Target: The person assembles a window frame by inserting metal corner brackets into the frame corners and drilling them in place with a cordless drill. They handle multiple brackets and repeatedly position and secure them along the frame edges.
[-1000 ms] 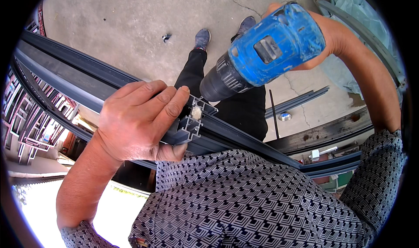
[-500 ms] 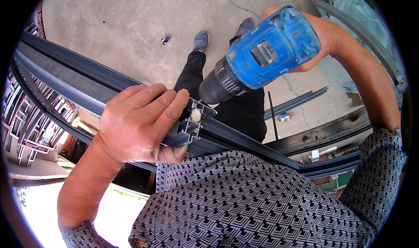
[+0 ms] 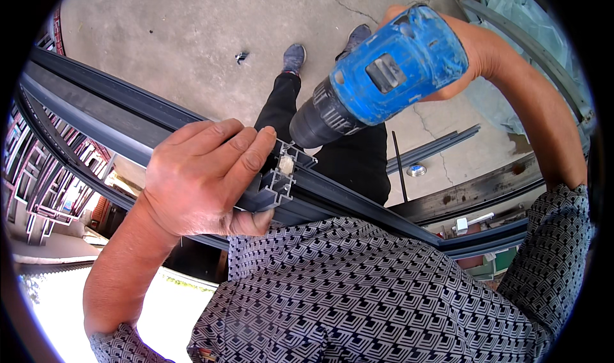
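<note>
My left hand (image 3: 201,177) is wrapped over a dark grey metal profile (image 3: 276,187), fingers across its top and thumb on the near side. The profile's cut end faces right and shows hollow chambers, with a pale block (image 3: 286,165) inside one of them. In my right hand (image 3: 476,50) is a worn blue cordless drill (image 3: 400,66), its handle hidden beneath the body. The black chuck points down and left at the far corner of the profile's end. Whether the bit touches the metal there cannot be made out clearly.
Long dark profiles (image 3: 109,101) run from the left, under my left hand, towards the lower right. More frames (image 3: 57,171) stand at the left. On the concrete floor (image 3: 185,30) lie thin dark strips (image 3: 441,147) and a small round tin (image 3: 416,170). Clear plastic sheeting (image 3: 531,24) bunches at the upper right.
The drill has shifted very slightly up and left, staying at the profile's end. My left hand keeps its hold on the profile.
</note>
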Demonstrator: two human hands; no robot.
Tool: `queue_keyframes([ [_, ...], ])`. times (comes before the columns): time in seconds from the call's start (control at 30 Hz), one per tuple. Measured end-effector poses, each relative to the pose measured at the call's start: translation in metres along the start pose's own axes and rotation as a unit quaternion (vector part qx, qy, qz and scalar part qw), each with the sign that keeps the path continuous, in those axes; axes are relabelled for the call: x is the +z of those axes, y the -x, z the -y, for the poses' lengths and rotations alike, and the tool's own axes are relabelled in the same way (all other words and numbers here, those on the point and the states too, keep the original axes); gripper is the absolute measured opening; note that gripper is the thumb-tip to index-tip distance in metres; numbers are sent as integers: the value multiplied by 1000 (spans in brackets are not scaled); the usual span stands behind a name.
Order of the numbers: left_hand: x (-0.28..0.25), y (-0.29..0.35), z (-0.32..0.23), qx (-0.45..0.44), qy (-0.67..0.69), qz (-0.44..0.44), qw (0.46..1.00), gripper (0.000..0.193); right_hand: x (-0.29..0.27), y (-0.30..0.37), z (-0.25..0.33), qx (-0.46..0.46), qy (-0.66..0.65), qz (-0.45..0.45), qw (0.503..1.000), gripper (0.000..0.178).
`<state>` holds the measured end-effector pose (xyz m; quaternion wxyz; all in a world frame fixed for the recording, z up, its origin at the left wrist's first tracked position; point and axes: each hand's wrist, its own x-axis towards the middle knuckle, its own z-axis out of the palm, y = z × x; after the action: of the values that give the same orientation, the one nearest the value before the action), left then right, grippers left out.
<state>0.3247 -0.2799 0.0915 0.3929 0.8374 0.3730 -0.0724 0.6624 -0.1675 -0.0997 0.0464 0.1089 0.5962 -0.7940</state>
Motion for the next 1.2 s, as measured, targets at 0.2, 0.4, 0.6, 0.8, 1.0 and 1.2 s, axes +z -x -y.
queue_keyframes([
  [0.2, 2, 1, -1, -4, -4, 4, 1000, 69, -2, -3, 1, 11, -13, 11, 1000, 88],
  [0.4, 2, 2, 0, -2, -4, 3, 1000, 69, -2, -2, -1, -1, 14, 11, 1000, 89],
  [0.6, 2, 2, 0, -2, 1, 3, 1000, 69, -7, -3, -11, -55, 47, 23, 997, 94],
  [0.8, -1, -1, -2, -18, 4, 4, 1000, 64, 3, -16, 5, -24, 57, 19, 998, 91],
  [1.0, 0, 0, -3, -17, 7, 3, 1000, 63, -2, -31, 22, -22, 110, 65, 992, 87],
  [1.2, -1, -1, -6, -18, 11, -6, 1000, 61, 11, -31, 27, -105, 88, -6, 991, 46],
])
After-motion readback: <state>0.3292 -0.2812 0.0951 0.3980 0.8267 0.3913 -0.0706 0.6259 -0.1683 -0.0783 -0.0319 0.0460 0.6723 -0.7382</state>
